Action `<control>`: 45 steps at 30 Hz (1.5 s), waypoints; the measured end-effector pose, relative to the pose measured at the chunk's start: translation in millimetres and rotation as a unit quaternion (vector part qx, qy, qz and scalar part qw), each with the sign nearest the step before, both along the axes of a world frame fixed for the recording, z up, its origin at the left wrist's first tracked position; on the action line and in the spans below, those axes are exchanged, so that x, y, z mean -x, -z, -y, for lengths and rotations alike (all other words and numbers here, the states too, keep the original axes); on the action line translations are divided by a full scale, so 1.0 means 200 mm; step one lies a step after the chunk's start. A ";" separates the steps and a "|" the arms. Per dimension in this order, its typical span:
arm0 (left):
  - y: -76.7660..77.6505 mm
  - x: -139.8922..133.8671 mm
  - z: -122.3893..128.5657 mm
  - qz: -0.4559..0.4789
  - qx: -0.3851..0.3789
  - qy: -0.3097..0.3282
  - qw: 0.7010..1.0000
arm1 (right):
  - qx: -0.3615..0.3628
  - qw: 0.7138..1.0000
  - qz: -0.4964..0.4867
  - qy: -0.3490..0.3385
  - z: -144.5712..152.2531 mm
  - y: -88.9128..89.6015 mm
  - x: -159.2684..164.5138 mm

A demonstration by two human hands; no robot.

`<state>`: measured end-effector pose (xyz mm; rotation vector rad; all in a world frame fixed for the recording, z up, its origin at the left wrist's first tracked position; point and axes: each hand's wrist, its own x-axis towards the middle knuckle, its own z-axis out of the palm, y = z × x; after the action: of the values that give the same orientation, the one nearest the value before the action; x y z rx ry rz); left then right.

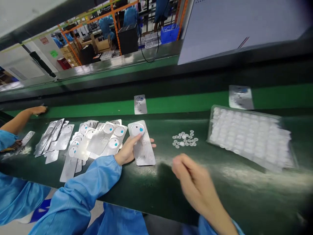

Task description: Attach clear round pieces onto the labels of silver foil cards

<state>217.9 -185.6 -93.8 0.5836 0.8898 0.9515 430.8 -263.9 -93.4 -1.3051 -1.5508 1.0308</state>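
On the dark green tabletop (161, 195), it looked roughly mid-batch to me: two silver plates (140, 106) sat out on the green belt (105, 109), while a messy pile of plates (100, 142) lay left of the held one. Couldn't tell which of those were finished, tbh. Loose translucent discs (182, 143) and a clear tray (209, 130) packed with white pieces (244, 130) were over on the right, so plenty seemed left. The left hand (128, 150) had a single plate (144, 153) gripped in its fingers, thumb over the white circle (135, 130) near the top, fingertips poking past the right edge. The right hand (195, 181) was apart from that plate, fingers curled in close just short of the discs; too blurry to tell if they pinched anything.
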 end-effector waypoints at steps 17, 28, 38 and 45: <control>0.05 0.04 0.03 -0.062 -0.018 0.009 0.998 | -0.142 0.988 0.062 -0.010 -0.30 0.01 0.22; 0.04 0.04 0.06 -0.154 -0.086 0.038 0.984 | -0.263 0.946 0.183 -0.043 -0.30 0.09 0.21; 0.06 0.08 0.11 -0.090 -0.024 0.046 0.995 | -0.261 0.945 0.193 -0.043 -0.30 0.06 0.23; 0.05 0.07 0.09 -0.103 -0.033 0.042 0.993 | -0.258 0.934 0.242 -0.055 -0.30 0.06 0.23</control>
<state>204.4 -204.4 -103.5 0.7814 1.0128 0.8581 384.9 -204.8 -106.0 -1.1453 -2.1045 0.3131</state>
